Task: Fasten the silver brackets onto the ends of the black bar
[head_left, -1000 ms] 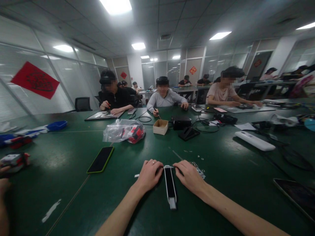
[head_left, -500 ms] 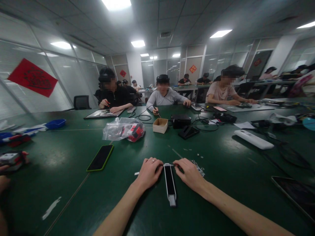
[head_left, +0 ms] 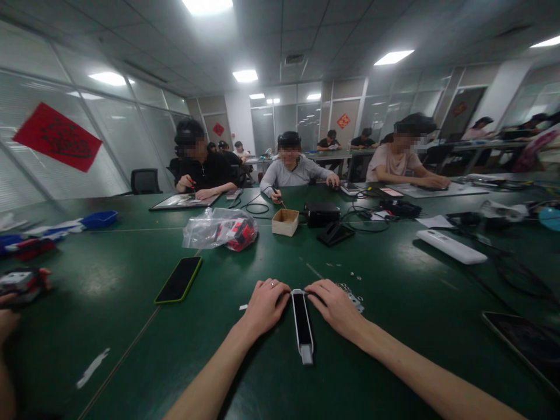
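A long, narrow device with a black face and white frame (head_left: 303, 321) lies on the green table in front of me, a pale block at its near end. My left hand (head_left: 266, 306) is closed at its far left corner, with bent fingers and the thumb against the frame. At the far right corner, my right hand (head_left: 336, 306) has its fingertips drawn in to the frame's edge. What sits under the fingertips is too small to make out. Small metal pieces (head_left: 356, 300) lie partly hidden behind my right hand.
A phone with a green case (head_left: 178, 280) lies to the left. Farther off are a plastic bag with red parts (head_left: 221, 230), a small open box (head_left: 285, 223) and a white elongated case (head_left: 450, 247). A dark tablet (head_left: 525, 344) is at right. Co-workers sit across the table.
My right hand has shifted slightly left, its fingertips closer to the device's far corner. My left hand and the device are almost unchanged.
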Demonstrator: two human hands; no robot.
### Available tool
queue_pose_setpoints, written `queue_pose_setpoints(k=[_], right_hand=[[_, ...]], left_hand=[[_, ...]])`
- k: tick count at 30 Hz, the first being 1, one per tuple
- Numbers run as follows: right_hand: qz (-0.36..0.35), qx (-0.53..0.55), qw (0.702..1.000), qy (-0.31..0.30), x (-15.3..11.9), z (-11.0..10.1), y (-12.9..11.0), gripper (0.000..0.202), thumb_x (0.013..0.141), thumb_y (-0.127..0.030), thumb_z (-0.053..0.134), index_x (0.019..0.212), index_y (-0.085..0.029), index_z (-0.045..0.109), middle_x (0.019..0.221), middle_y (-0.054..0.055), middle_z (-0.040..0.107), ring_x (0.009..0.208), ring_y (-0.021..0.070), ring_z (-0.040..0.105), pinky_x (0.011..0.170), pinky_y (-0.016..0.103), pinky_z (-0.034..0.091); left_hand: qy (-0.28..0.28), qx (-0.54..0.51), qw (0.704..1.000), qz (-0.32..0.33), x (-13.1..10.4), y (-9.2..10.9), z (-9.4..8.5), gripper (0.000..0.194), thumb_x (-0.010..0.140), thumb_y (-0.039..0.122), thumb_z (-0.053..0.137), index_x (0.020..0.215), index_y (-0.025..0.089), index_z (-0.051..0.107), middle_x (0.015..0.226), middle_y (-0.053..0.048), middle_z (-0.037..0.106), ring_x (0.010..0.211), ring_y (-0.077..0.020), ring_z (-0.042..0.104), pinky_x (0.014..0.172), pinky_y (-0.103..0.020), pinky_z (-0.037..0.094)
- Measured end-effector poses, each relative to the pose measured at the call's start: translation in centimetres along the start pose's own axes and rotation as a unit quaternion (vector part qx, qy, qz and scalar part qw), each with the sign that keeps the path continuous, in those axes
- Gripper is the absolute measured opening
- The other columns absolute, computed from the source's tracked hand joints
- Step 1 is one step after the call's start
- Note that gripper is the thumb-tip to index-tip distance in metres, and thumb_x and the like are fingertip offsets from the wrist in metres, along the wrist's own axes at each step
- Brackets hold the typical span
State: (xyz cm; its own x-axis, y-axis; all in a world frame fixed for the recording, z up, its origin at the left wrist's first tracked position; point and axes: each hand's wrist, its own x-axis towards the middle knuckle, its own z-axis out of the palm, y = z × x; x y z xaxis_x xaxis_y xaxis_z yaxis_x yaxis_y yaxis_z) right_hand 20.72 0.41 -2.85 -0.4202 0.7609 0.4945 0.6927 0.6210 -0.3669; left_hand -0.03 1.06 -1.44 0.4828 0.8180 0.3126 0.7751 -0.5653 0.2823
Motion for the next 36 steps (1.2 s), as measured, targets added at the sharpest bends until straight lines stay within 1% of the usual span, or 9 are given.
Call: queue_pose_setpoints(k=[7, 12, 16, 19, 24, 29, 31, 33, 36], right_hand=[[-0.009, 0.021, 1.000, -0.008, 0.2, -0.1, -0.1, 0.023, 0.089, -0.019, 0.046, 0.105, -0.017, 0.062, 0.099, 0.008, 0.066, 0.092, 0.0188, 0.059, 0.083, 0.037, 0.050], [0.008, 0.022, 1.000, -0.008, 0.2, -0.3, -0.1, 0.028, 0.086, -0.013, 0.050, 0.112, -0.014, 0.058, 0.105, 0.010, 0.064, 0.098, 0.0201, 0.058, 0.087, 0.038, 0.050], [0.031, 0.013, 0.999, -0.001, 0.2, -0.1, -0.1, 0.019, 0.086, -0.017, 0.050, 0.100, -0.015, 0.061, 0.097, 0.009, 0.064, 0.091, 0.0203, 0.059, 0.081, 0.038, 0.051], [0.025, 0.001, 1.000, -0.001, 0.2, 0.1, -0.1, 0.016, 0.087, -0.020, 0.048, 0.094, -0.016, 0.062, 0.092, 0.008, 0.065, 0.088, 0.0199, 0.059, 0.079, 0.037, 0.050], [-0.004, -0.011, 1.000, -0.004, 0.4, 0.3, -0.1, 0.018, 0.089, -0.020, 0.045, 0.095, -0.017, 0.062, 0.093, 0.007, 0.065, 0.089, 0.0191, 0.058, 0.081, 0.036, 0.049], [-0.011, -0.022, 1.000, -0.004, 0.5, 0.1, -0.5, 0.019, 0.089, -0.018, 0.045, 0.096, -0.017, 0.062, 0.092, 0.006, 0.064, 0.088, 0.0181, 0.057, 0.079, 0.034, 0.049], [-0.024, -0.037, 0.999, 0.001, 0.5, -0.2, -0.7, 0.019, 0.089, -0.018, 0.046, 0.099, -0.016, 0.061, 0.094, 0.007, 0.064, 0.089, 0.0185, 0.057, 0.079, 0.034, 0.049], [-0.043, -0.062, 0.997, 0.006, 0.6, -0.9, -0.5, 0.020, 0.089, -0.020, 0.046, 0.102, -0.015, 0.061, 0.097, 0.008, 0.064, 0.091, 0.0195, 0.056, 0.079, 0.035, 0.049], [-0.052, -0.100, 0.994, 0.004, 0.7, -3.1, 0.7, 0.022, 0.089, -0.020, 0.045, 0.104, -0.016, 0.061, 0.100, 0.009, 0.063, 0.093, 0.0198, 0.055, 0.080, 0.037, 0.047]], left_hand=[[-0.003, 0.001, 1.000, 0.000, 0.1, 0.0, 0.0, 0.018, 0.092, 0.025, 0.043, 0.096, 0.023, 0.059, 0.093, -0.002, 0.063, 0.089, -0.0166, 0.054, 0.075, -0.031, 0.034], [0.000, 0.000, 1.000, 0.002, 0.0, -0.1, 0.0, 0.017, 0.092, 0.024, 0.043, 0.097, 0.023, 0.059, 0.094, -0.001, 0.063, 0.089, -0.0166, 0.054, 0.076, -0.031, 0.033], [0.000, 0.001, 1.000, 0.001, 0.0, -0.1, 0.0, 0.016, 0.092, 0.024, 0.043, 0.097, 0.023, 0.059, 0.095, -0.001, 0.063, 0.090, -0.0165, 0.054, 0.076, -0.031, 0.033], [-0.004, 0.004, 1.000, -0.001, 0.0, -0.1, 0.1, 0.016, 0.092, 0.024, 0.044, 0.097, 0.023, 0.059, 0.096, -0.001, 0.064, 0.091, -0.0166, 0.054, 0.076, -0.031, 0.033], [-0.004, 0.000, 1.000, 0.000, 0.1, -0.2, 0.3, 0.017, 0.092, 0.024, 0.043, 0.097, 0.022, 0.059, 0.095, -0.002, 0.064, 0.091, -0.0170, 0.054, 0.076, -0.031, 0.034], [-0.004, -0.008, 1.000, 0.002, 0.2, -0.2, 0.2, 0.019, 0.092, 0.025, 0.041, 0.097, 0.022, 0.059, 0.095, -0.003, 0.064, 0.090, -0.0175, 0.054, 0.076, -0.032, 0.035], [-0.006, -0.014, 1.000, 0.002, 0.2, -0.2, 0.1, 0.020, 0.092, 0.026, 0.040, 0.097, 0.022, 0.059, 0.095, -0.004, 0.064, 0.091, -0.0180, 0.054, 0.076, -0.032, 0.035], [-0.010, -0.018, 1.000, 0.001, 0.2, -0.2, 0.0, 0.021, 0.092, 0.026, 0.040, 0.097, 0.022, 0.059, 0.095, -0.003, 0.064, 0.090, -0.0183, 0.054, 0.075, -0.032, 0.035], [-0.009, -0.026, 1.000, 0.001, 0.2, -0.1, -0.1, 0.020, 0.092, 0.026, 0.040, 0.098, 0.022, 0.059, 0.096, -0.004, 0.064, 0.091, -0.0187, 0.054, 0.076, -0.033, 0.035]])
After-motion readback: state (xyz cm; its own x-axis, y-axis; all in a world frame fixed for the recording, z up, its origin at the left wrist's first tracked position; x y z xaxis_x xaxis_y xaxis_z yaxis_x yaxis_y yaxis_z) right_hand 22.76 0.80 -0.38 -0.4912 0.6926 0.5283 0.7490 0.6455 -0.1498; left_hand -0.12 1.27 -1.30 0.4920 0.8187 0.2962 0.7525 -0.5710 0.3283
